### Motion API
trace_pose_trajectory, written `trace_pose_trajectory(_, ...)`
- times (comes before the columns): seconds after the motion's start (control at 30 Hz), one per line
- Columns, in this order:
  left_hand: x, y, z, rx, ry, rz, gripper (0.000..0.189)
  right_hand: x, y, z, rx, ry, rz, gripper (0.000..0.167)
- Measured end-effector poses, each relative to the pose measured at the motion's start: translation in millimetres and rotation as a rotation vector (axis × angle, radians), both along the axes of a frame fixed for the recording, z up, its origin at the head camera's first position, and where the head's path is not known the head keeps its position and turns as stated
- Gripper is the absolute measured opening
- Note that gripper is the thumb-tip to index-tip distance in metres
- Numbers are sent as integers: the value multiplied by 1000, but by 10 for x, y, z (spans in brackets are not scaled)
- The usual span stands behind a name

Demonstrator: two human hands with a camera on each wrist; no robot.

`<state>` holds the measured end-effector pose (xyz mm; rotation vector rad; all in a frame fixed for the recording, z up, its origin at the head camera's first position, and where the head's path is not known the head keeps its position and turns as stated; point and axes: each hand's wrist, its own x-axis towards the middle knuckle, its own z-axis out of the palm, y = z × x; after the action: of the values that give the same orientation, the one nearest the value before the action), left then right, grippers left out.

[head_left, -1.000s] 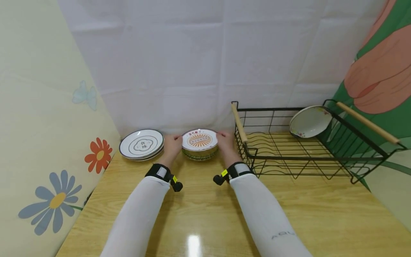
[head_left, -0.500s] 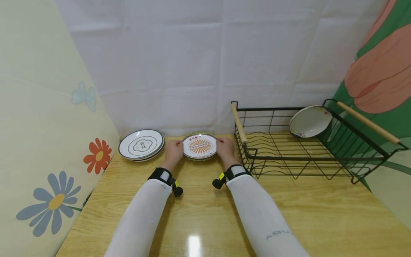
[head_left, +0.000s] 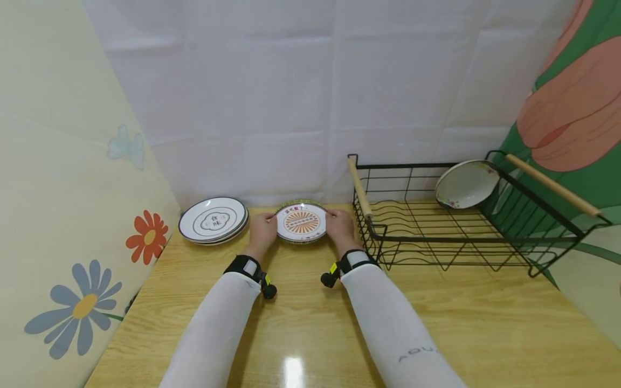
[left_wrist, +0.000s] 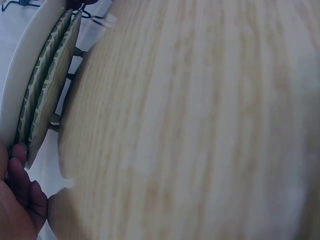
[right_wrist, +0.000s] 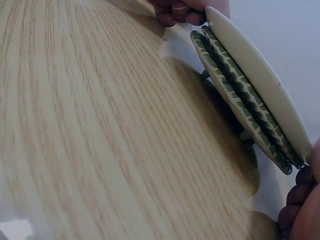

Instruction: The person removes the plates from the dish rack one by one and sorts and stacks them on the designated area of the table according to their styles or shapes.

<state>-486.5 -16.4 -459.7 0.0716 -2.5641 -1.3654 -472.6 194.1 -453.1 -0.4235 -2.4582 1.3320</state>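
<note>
A white oval-looking plate (head_left: 301, 222) with an orange sunburst and red characters lies level over green-patterned, footed pieces (right_wrist: 235, 95) at the back of the table. At its left edge my left hand (head_left: 262, 231) pinches the rim, fingertips curled beneath it in the left wrist view. My right hand (head_left: 340, 229) grips the opposite edge the same way. In the right wrist view, small feet under the lowest green piece stand on or just above the wood; I cannot tell which. Most of the green pieces is hidden by the plate in the head view.
Left of the hands sits a stack of white plates (head_left: 213, 220) with dark rims. To the right stands a black wire rack (head_left: 466, 240) with wooden handles, a white floral bowl (head_left: 467, 184) leaning inside at its far end. A white cloth (head_left: 252, 97) hangs behind.
Both hands have brought the sunburst plate down and slightly nearer, so it now lies over the green pieces, whose front edge showed below it before. In the last half second little has moved.
</note>
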Motion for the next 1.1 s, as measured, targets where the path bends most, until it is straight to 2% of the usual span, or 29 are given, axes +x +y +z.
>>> trace_pose_trajectory(0.33,1,-21,29,-3,-55,-11,39,-47,13,-37,36,-61,5,37)
trace_pose_trajectory(0.53,96,-72,99,31,-136,-35,48,-2,12,-15,-18,-69,-36,43)
trace_pose_trajectory(0.63,181,-111,164,69,-163,-22,52,77,-25,57,-49,-26,-64,44)
trace_pose_trajectory(0.77,284,-151,228,148,-185,-18,53,204,-104,209,-90,48,-36,43)
trace_pose_trajectory(0.93,368,-190,242,202,-194,-62,55,378,-199,398,-141,96,18,42)
trace_pose_trajectory(1.03,432,-238,245,207,-181,-75,55,535,-266,496,-153,118,83,38)
trace_pose_trajectory(1.1,494,-274,269,233,-171,-80,56,670,-314,581,-157,129,161,35)
